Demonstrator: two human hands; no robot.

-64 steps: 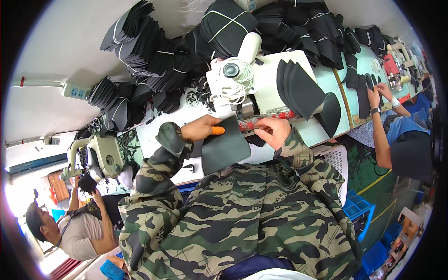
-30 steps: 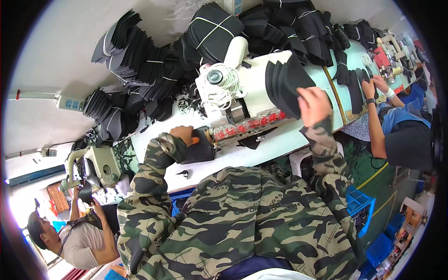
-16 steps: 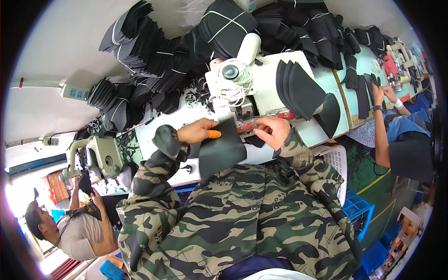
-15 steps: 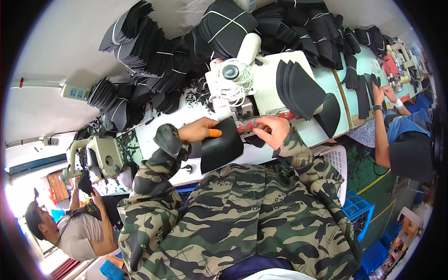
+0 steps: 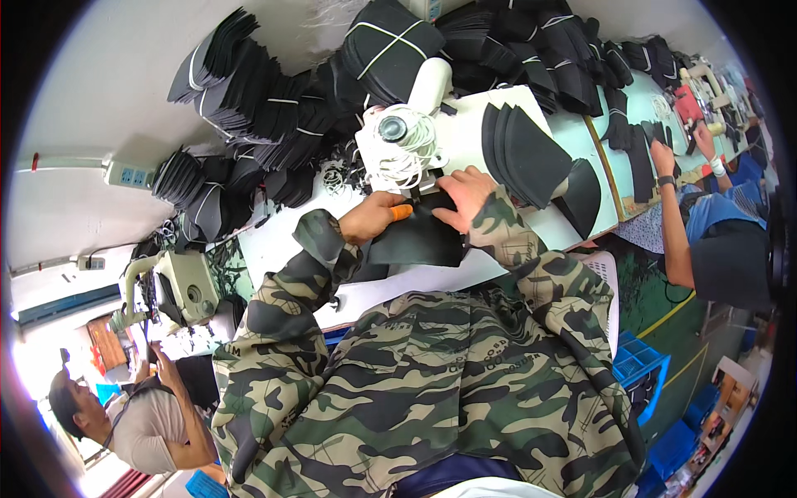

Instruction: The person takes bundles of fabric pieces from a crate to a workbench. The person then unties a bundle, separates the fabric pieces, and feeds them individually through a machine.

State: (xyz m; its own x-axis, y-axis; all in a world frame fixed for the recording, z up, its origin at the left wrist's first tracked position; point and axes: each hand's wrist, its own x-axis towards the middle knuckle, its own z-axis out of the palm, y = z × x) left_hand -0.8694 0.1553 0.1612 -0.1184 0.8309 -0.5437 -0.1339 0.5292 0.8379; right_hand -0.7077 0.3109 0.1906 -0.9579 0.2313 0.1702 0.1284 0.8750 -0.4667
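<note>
Black fabric piece (image 5: 418, 239) lies flat on the white worktable (image 5: 274, 241) just in front of the sewing machine (image 5: 407, 141), and both my hands are on it. My left hand (image 5: 375, 217) is curled, pinching the piece's upper left edge; something small and orange (image 5: 402, 212) sits at my fingertips, a finger guard or a small tool, I cannot tell which at this size. My right hand (image 5: 465, 196) lies open and flat, fingers spread on the upper right edge, pressing it toward the machine's needle area. A tangle of white thread (image 5: 404, 149) hangs on the machine's face. Just right of my right hand a fan of black curved cut pieces (image 5: 523, 153) stands on a white board. Behind the machine, along the wall, tied bundles of black pieces (image 5: 249, 83) are heaped, each bound with pale string. A white power strip (image 5: 129, 174) with blue sockets is fixed to the wall at far left. Further right, another person's arm (image 5: 668, 207) reaches over a pale green table (image 5: 643, 91). Blue crates (image 5: 639, 365) stand on the floor at lower right.
</note>
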